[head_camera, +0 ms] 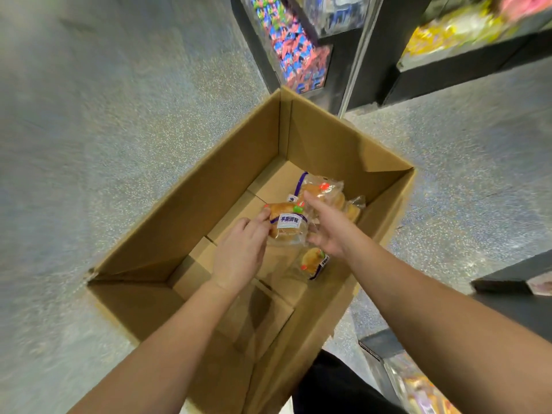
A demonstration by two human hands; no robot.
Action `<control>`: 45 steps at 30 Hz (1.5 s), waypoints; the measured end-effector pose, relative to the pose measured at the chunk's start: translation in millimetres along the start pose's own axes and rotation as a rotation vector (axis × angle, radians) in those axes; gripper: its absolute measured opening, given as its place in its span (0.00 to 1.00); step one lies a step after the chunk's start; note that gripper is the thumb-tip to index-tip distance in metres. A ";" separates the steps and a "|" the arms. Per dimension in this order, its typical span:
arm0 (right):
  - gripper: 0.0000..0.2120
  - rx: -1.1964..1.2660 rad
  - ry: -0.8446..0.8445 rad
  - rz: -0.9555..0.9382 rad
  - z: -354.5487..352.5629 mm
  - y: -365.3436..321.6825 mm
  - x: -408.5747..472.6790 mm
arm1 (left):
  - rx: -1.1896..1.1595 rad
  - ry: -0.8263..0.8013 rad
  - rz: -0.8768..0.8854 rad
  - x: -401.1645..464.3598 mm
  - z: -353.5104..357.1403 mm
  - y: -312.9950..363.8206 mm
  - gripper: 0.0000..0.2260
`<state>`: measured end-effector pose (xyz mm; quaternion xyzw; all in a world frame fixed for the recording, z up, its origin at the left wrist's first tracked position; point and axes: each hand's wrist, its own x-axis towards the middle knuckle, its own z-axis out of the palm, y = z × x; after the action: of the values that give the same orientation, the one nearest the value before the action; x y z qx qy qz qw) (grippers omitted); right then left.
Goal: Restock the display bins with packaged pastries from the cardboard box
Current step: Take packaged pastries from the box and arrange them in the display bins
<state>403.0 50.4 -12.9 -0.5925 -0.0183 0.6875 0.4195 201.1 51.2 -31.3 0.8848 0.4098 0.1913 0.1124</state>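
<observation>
Our two bare forearms reach down from the near edge into the cardboard box (191, 192), which stands open on the speckled grey floor (89, 115). Our left hand (239, 252) pinches a packaged pastry (286, 225) by its left end, lifted above the box bottom, its white label facing up. Our right hand (325, 225) is spread wide, fingers straight, touching that pastry's right side and holding nothing. Toward the box's far corner lies a small pile of wrapped pastries (325, 189); another single pastry packet (313, 262) lies on the box bottom just under our right wrist. Beyond the box's far corner, a display bin (298, 55) holds red and blue packets; further right of the box, another bin (448, 34) shows yellow packets, blurred.
</observation>
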 end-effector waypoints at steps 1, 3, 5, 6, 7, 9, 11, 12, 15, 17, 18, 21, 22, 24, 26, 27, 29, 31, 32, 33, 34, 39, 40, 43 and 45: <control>0.22 0.005 -0.028 -0.017 2.7 -0.7 -9.9 | -0.031 0.007 -0.002 -1.3 -7.9 4.5 0.20; 0.15 0.011 -0.055 -0.060 8.5 -1.2 -29.6 | -0.079 -0.005 -0.022 -3.1 -24.9 12.5 0.18; 0.15 0.008 -0.066 -0.115 15.1 0.5 -48.0 | -0.127 -0.048 -0.065 -6.8 -41.2 19.7 0.19; 0.15 0.008 -0.062 -0.151 18.0 2.5 -57.1 | -0.196 -0.080 -0.093 -10.7 -48.1 22.6 0.23; 0.16 -0.001 -0.053 -0.189 19.7 5.6 -65.9 | -0.306 -0.110 -0.121 -15.4 -57.4 27.2 0.27; 0.16 -0.029 -0.025 -0.253 20.0 15.1 -83.5 | -0.584 -0.192 -0.213 -26.8 -76.6 34.9 0.31; 0.22 -0.049 -0.032 -0.300 18.5 29.0 -104.1 | -0.875 -0.232 -0.376 -41.3 -96.8 44.5 0.28; 0.26 -0.063 -0.047 -0.321 17.3 36.4 -114.5 | -1.022 -0.226 -0.476 -47.6 -106.7 49.8 0.26; 0.27 -0.099 -0.097 -0.407 18.6 56.0 -152.4 | -1.296 -0.297 -0.689 -59.5 -134.0 57.8 0.24; 0.27 -0.123 -0.105 -0.441 21.3 67.2 -181.9 | -1.410 -0.544 -0.675 -64.8 -151.3 58.7 0.23; 0.27 -0.139 -0.103 -0.461 20.7 71.7 -195.2 | -1.454 -0.658 -0.670 -66.6 -159.3 58.6 0.22; 0.26 -0.210 -0.070 -0.532 14.3 81.2 -243.5 | -1.537 -0.843 -0.693 -69.4 -183.9 69.6 0.23; 0.26 -0.220 -0.069 -0.556 10.6 84.0 -260.0 | -1.528 -0.888 -0.668 -69.9 -190.7 78.1 0.23; 0.32 -0.207 -0.079 -0.604 1.3 89.6 -292.7 | -1.433 -0.959 -0.586 -71.4 -203.1 102.2 0.22; 0.38 -0.196 -0.054 -0.636 -11.1 95.5 -322.4 | -1.336 -1.008 -0.518 -73.1 -211.6 129.6 0.19; 0.39 -0.199 -0.026 -0.646 -18.0 99.1 -335.8 | -1.306 -1.037 -0.483 -73.4 -213.6 142.3 0.20; 0.38 -0.166 0.042 -0.680 -34.6 109.1 -362.4 | -1.272 -1.070 -0.411 -73.4 -214.8 168.9 0.21; 0.28 -0.071 0.128 -0.727 -57.4 122.1 -385.2 | -1.233 -1.046 -0.341 -74.3 -213.9 197.4 0.21; 0.24 -0.016 0.187 -0.749 -70.1 130.7 -395.6 | -1.208 -1.030 -0.307 -76.0 -212.7 212.9 0.21; 0.21 0.030 0.251 -0.763 -83.1 140.7 -406.5 | -1.185 -1.016 -0.272 -78.8 -211.2 228.8 0.21; 0.19 0.065 0.320 -0.772 -97.6 152.3 -415.9 | -1.166 -1.003 -0.241 -82.3 -209.0 244.8 0.20; 0.16 0.181 0.646 -0.761 -178.4 239.1 -468.5 | -1.118 -0.997 -0.134 -118.7 -187.0 334.4 0.07; 0.16 0.223 0.685 -0.762 -193.2 259.3 -482.0 | -1.119 -0.992 -0.125 -129.2 -180.7 354.5 0.05; 0.12 0.329 0.747 -0.741 -225.4 318.4 -529.9 | -1.097 -1.000 -0.073 -170.2 -159.4 417.8 0.07; 0.14 0.354 0.801 -0.738 -248.8 360.6 -561.8 | -1.094 -1.034 -0.067 -207.3 -148.3 461.3 0.10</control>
<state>379.1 -636.7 173.9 -0.6819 0.0518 0.2096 0.6989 329.4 -396.5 215.4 0.6667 0.1782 -0.0758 0.7197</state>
